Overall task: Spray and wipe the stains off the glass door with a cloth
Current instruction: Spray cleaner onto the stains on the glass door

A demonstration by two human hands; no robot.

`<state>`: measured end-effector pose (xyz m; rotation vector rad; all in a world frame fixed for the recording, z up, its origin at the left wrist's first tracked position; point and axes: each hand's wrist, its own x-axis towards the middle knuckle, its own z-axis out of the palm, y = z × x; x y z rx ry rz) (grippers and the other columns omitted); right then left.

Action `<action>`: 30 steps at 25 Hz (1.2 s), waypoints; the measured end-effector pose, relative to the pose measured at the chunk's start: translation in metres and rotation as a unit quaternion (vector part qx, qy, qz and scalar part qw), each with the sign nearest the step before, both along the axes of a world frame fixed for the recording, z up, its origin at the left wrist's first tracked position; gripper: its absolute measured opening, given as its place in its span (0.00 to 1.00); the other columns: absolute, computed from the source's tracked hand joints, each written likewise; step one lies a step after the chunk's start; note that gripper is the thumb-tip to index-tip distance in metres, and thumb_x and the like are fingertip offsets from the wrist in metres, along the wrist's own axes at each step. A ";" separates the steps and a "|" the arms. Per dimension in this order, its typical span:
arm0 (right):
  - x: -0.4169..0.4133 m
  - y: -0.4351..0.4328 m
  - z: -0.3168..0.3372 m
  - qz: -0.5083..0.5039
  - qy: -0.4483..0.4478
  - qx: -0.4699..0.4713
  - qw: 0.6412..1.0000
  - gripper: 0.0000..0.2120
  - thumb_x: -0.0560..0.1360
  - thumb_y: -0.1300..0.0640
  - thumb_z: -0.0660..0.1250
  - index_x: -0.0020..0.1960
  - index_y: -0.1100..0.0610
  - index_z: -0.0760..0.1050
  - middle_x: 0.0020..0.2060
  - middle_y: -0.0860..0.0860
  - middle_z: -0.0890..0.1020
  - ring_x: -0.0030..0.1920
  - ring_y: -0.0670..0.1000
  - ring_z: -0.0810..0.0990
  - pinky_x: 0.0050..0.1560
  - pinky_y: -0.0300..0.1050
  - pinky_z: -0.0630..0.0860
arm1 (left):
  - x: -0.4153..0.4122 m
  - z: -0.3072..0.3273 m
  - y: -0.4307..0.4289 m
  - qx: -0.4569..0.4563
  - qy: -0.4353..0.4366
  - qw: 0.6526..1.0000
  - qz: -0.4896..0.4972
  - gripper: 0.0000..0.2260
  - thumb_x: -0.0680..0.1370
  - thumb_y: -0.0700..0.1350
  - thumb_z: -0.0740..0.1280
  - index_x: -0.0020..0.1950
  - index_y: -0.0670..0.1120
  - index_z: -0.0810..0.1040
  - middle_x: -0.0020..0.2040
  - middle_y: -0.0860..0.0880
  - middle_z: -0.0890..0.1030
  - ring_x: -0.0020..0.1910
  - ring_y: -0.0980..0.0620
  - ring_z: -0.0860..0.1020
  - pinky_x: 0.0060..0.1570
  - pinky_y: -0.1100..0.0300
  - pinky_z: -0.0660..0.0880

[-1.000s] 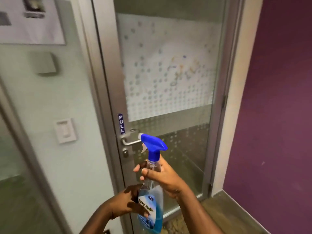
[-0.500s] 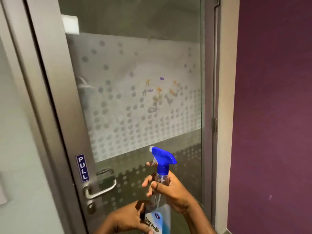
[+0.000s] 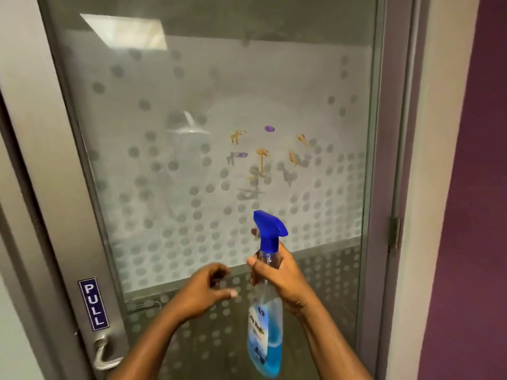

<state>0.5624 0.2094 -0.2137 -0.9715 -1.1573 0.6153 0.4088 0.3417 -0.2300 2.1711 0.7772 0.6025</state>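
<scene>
**Spray bottle raised at the stained door**

Nearest, the right hand (image 3: 282, 278) grips the spray bottle (image 3: 265, 319) by its neck, upright. Just left, the left hand (image 3: 204, 290) hangs half-open, holding nothing. Beyond, orange and purple stains (image 3: 262, 154) dot the glass door (image 3: 192, 111).

Upright blue-topped spray bottle (image 3: 265, 319) faces the glass door's (image 3: 192, 105) stains (image 3: 262, 156) (orange, purple).
</scene>
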 end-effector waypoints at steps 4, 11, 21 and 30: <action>0.019 0.027 0.028 -0.009 0.005 0.007 1.000 0.23 0.70 0.53 0.74 0.64 0.47 0.73 0.36 0.48 0.81 0.37 0.53 0.80 0.44 0.48 0.81 | 0.025 0.067 0.006 0.299 -0.141 0.922 0.203 0.22 0.76 0.52 0.69 0.67 0.44 0.73 0.66 0.43 0.75 0.67 0.44 0.73 0.63 0.54 0.71; 0.022 0.054 0.104 -0.036 -0.010 0.042 0.998 0.23 0.69 0.46 0.73 0.62 0.50 0.74 0.39 0.51 0.80 0.38 0.50 0.81 0.44 0.48 0.81 | 0.031 0.149 0.054 0.514 -0.102 0.799 0.294 0.37 0.79 0.64 0.51 0.80 0.44 0.49 0.81 0.41 0.48 0.80 0.40 0.44 0.78 0.47 0.43; 0.036 0.066 0.207 -0.007 0.024 0.014 1.000 0.15 0.70 0.47 0.74 0.48 0.55 0.75 0.38 0.54 0.78 0.34 0.53 0.79 0.42 0.50 0.79 | 0.039 0.148 0.116 0.522 -0.022 0.783 0.339 0.38 0.78 0.67 0.37 0.80 0.42 0.49 0.81 0.39 0.50 0.80 0.38 0.48 0.78 0.44 0.46; 0.050 0.082 0.219 -0.044 0.042 0.000 0.998 0.19 0.70 0.47 0.74 0.53 0.57 0.73 0.38 0.53 0.78 0.33 0.51 0.80 0.38 0.47 0.81 | 0.043 0.145 0.123 0.543 -0.041 0.764 0.346 0.36 0.80 0.64 0.38 0.80 0.41 0.49 0.80 0.38 0.51 0.80 0.37 0.49 0.78 0.44 0.48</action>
